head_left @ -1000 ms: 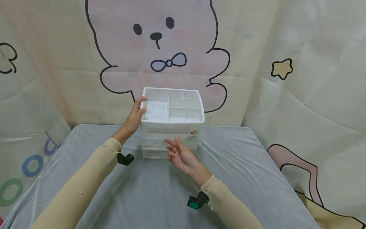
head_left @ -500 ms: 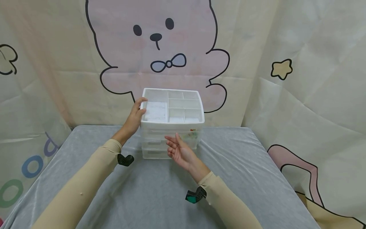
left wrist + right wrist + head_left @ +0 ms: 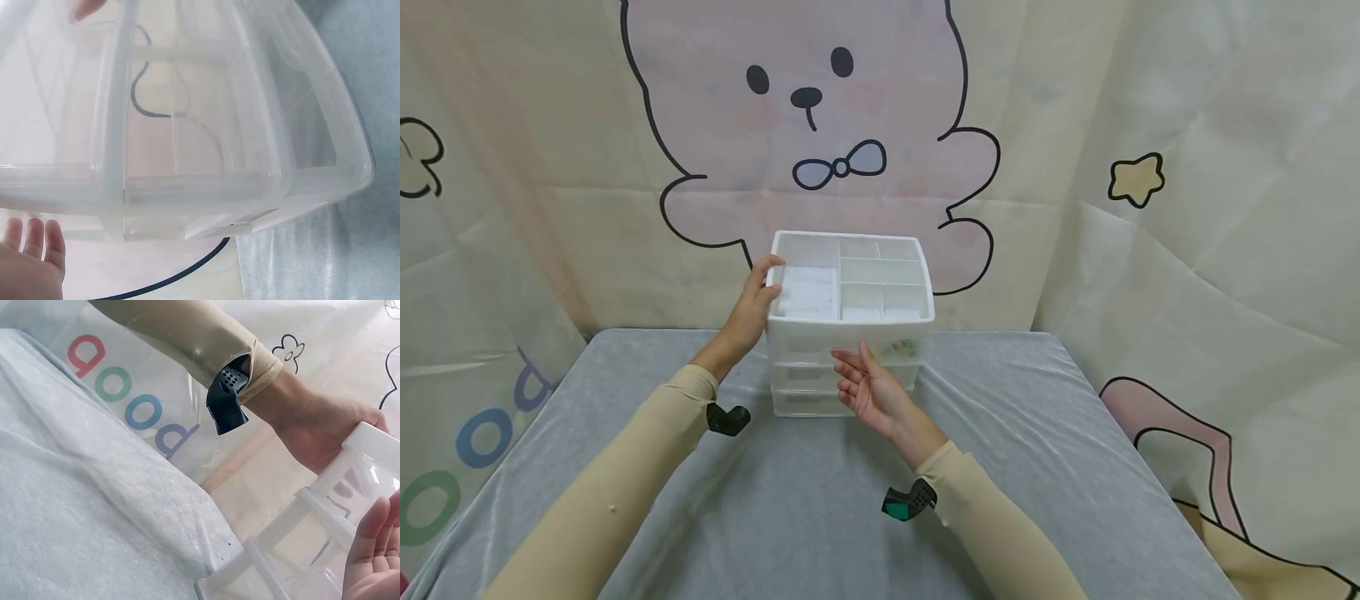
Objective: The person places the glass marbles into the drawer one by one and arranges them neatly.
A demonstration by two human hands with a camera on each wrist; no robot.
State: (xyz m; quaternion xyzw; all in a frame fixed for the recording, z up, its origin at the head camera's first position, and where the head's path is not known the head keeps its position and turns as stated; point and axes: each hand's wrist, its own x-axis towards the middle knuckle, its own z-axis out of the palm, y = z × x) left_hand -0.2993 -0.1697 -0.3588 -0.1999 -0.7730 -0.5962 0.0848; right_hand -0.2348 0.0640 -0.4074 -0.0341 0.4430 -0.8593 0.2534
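Observation:
A white, translucent plastic drawer unit (image 3: 808, 337) stands on the grey cloth. Its open top tray (image 3: 808, 292) is split into several compartments. At its upper left edge my left hand (image 3: 747, 312) holds the side and rim; in the right wrist view that hand (image 3: 322, 428) grips the upper corner. Palm turned up, my right hand (image 3: 880, 400) is before the upper drawer front, fingertips at its lower edge with relaxed fingers. Contact there is hard to tell. Small coloured shapes (image 3: 901, 347) show at the drawer's right. A right fingertip (image 3: 86, 7) appears in the left wrist view.
Grey cloth (image 3: 820, 508) covers the table. A cream backdrop (image 3: 1037, 83) with a cartoon bear hangs close behind the unit, with similar sheets at both sides. Dark wrist devices (image 3: 910, 500) sit on both sleeves.
The upper drawer has slid inward, flush with the unit, as my right hand moved forward with it. My left hand stays on the upper left edge.

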